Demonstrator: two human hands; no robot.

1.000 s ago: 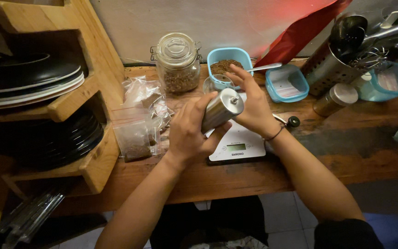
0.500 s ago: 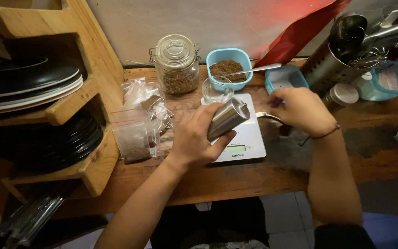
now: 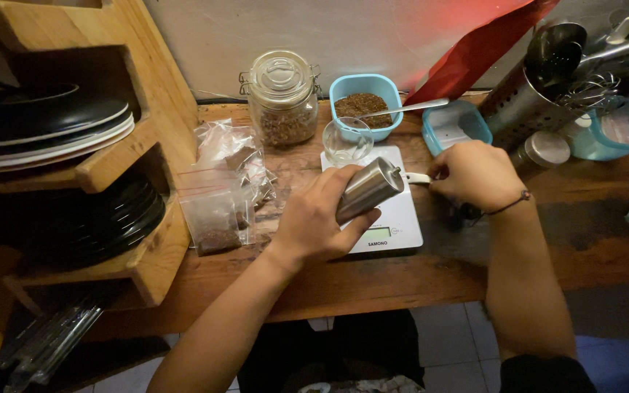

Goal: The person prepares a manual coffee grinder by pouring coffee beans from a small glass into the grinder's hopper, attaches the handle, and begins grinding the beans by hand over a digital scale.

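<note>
While the left hand (image 3: 314, 222) clamps the steel grinder (image 3: 369, 189), the right hand (image 3: 471, 175) grips its crank (image 3: 416, 177). Grinding seems underway; beyond the grip, the glass (image 3: 349, 140) looks empty.

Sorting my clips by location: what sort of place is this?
Probably a home kitchen counter: stacked plates in a wooden rack, a utensil holder, a kitchen scale, and a metal hand grinder being held.

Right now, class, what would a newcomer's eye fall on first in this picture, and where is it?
At the centre, the left hand grips a tilted steel hand grinder above a white kitchen scale, while the right hand holds its crank handle. Behind the scale stand a small empty glass, a blue tub of brown grains and a clip-top glass jar. Dark plates fill a wooden rack on the left.
</note>
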